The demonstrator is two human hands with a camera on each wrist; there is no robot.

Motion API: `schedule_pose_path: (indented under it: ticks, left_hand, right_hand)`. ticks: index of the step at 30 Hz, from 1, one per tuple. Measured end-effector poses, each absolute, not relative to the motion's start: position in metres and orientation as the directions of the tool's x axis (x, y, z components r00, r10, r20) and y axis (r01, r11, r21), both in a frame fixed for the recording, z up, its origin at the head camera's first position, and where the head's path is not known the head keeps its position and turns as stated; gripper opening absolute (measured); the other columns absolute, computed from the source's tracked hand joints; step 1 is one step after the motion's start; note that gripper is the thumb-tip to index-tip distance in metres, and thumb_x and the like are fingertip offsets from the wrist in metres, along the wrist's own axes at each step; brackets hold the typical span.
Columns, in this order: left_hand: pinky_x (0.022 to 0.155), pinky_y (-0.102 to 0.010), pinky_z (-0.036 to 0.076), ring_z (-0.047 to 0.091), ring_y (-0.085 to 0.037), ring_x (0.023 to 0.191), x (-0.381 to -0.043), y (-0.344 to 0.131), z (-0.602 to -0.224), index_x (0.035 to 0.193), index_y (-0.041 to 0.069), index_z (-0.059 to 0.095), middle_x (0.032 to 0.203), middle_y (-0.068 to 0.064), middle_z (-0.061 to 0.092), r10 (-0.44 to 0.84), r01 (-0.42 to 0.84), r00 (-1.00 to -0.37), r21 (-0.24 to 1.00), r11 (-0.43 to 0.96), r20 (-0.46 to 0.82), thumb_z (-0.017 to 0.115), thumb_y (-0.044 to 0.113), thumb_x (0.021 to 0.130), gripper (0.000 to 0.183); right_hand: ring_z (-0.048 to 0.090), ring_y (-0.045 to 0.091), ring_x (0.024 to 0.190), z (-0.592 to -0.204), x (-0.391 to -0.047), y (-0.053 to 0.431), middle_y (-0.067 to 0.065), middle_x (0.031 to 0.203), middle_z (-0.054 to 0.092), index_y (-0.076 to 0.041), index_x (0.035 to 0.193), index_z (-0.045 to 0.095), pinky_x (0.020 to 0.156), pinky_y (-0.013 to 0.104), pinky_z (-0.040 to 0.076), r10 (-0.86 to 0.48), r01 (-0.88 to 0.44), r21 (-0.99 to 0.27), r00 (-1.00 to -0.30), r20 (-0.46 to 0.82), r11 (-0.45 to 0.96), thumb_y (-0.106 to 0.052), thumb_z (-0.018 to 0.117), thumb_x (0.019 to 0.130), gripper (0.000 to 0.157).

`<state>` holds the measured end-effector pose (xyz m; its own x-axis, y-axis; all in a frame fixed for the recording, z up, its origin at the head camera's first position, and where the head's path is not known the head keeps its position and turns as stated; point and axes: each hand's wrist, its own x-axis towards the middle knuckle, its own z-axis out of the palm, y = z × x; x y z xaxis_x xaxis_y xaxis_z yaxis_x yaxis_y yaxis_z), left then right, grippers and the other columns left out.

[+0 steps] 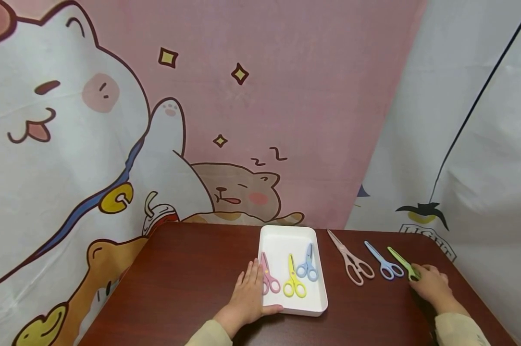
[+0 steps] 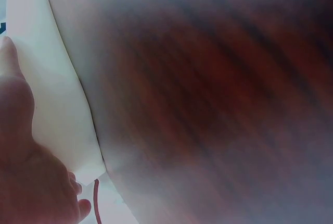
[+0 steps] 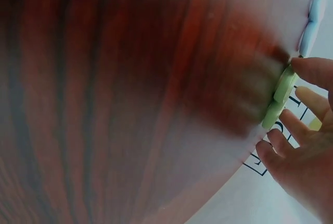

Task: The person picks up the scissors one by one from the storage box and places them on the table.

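Note:
My left hand (image 1: 248,295) lies along the left side of a white tray (image 1: 292,308), fingers straight on its edge and thumb along the near rim. Inside the tray are pink scissors (image 1: 272,284), yellow scissors (image 1: 291,283) and small blue scissors (image 1: 307,270). At the table's right side my right hand (image 1: 432,284) pinches the handles of green scissors (image 1: 401,260), whose blades point away to the left. The right wrist view shows the thumb at one end of the green handles (image 3: 283,86) and the fingers along the far side; part of the handles is covered in the head view.
Large pale pink scissors (image 1: 349,257) and blue scissors (image 1: 383,262) lie on the brown table (image 1: 191,269) between the tray and my right hand. Behind the table hangs a cloth (image 1: 312,96) with cartoon animals; the table's right edge runs close to my right hand.

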<state>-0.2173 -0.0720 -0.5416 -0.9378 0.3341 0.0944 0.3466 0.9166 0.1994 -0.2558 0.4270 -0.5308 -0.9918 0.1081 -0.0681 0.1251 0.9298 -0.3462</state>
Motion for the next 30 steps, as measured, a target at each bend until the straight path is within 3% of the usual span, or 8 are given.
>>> schedule_pose_path:
  ticks: [8, 12, 23, 30]
  left_hand:
    - [0.112, -0.054, 0.023, 0.015, -0.034, 0.145, -0.213, -0.071, -0.53, 0.148, -0.001, 0.022, 0.156, -0.019, 0.018, 0.336, 0.341, -0.94, 0.231, 0.911, 0.065, 0.045, 0.087, 0.066, 0.123]
    - [0.112, -0.054, 0.022, 0.015, -0.035, 0.145, -0.213, -0.071, -0.53, 0.148, -0.002, 0.022, 0.156, -0.02, 0.017, 0.336, 0.343, -0.939, 0.235, 0.91, 0.07, 0.047, 0.086, 0.066, 0.123]
    - [0.112, -0.055, 0.022, 0.013, -0.034, 0.145, -0.214, -0.071, -0.531, 0.148, -0.001, 0.022, 0.157, -0.019, 0.016, 0.336, 0.34, -0.94, 0.235, 0.911, 0.06, 0.049, 0.084, 0.067, 0.121]
    - [0.112, -0.053, 0.023, 0.014, -0.034, 0.145, -0.212, -0.071, -0.529, 0.149, -0.001, 0.022, 0.157, -0.019, 0.017, 0.336, 0.338, -0.941, 0.222, 0.915, 0.049, 0.046, 0.086, 0.067, 0.121]
  right_hand:
    - [0.024, 0.064, 0.111, -0.528, -0.254, 0.417, 0.041, 0.127, 0.027, 0.008, 0.134, 0.037, 0.084, 0.071, 0.033, 0.211, 0.192, -0.394, -0.978, 0.005, 0.899, -0.024, 0.059, 0.086, 0.062]
    - [0.025, 0.063, 0.112, -0.524, -0.254, 0.408, 0.041, 0.129, 0.026, 0.008, 0.138, 0.032, 0.083, 0.072, 0.032, 0.202, 0.156, -0.411, -0.977, 0.071, 0.898, -0.028, 0.06, 0.087, 0.068]
    - [0.023, 0.062, 0.122, -0.51, -0.257, 0.35, 0.041, 0.139, 0.024, 0.008, 0.142, 0.026, 0.093, 0.074, 0.025, 0.038, -0.054, -0.418, -0.977, 0.209, 0.907, -0.033, 0.064, 0.087, 0.079]
    - [0.024, 0.06, 0.126, -0.499, -0.255, 0.306, 0.037, 0.143, 0.024, 0.004, 0.144, 0.028, 0.092, 0.075, 0.027, -0.044, -0.135, -0.384, -0.971, 0.235, 0.913, -0.035, 0.068, 0.085, 0.081]
